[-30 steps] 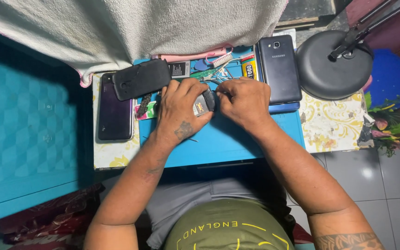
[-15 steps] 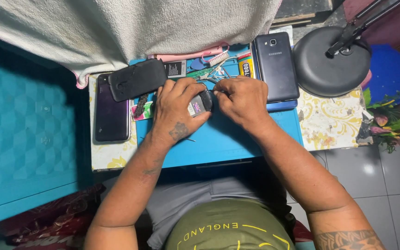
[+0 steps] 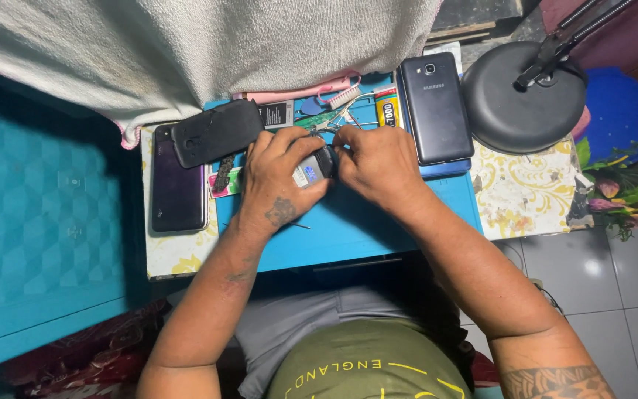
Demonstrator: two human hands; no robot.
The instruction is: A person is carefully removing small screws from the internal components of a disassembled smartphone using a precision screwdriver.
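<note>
Both hands meet over a small dark phone (image 3: 317, 164) at the middle of the blue mat (image 3: 348, 229) on the counter (image 3: 179, 255). The left hand (image 3: 278, 177) wraps it from the side, fingers curled around its body. The right hand (image 3: 378, 159) closes on its other end, fingertips pressed at the edge; whether it also holds a tool I cannot tell.

Two black phones (image 3: 179, 177) lie stacked to the left, just beside the left hand. A grey phone (image 3: 436, 111) lies face down to the right, near the round lamp base (image 3: 522, 100). Tweezers (image 3: 337, 118) and small bits crowd the mat's far edge, under a hanging towel (image 3: 208, 52).

The likely risk: the grip is tight and the space is cramped, so a slip of the fingers could crack the phone's casing or send it into the clutter, scattering small parts.
</note>
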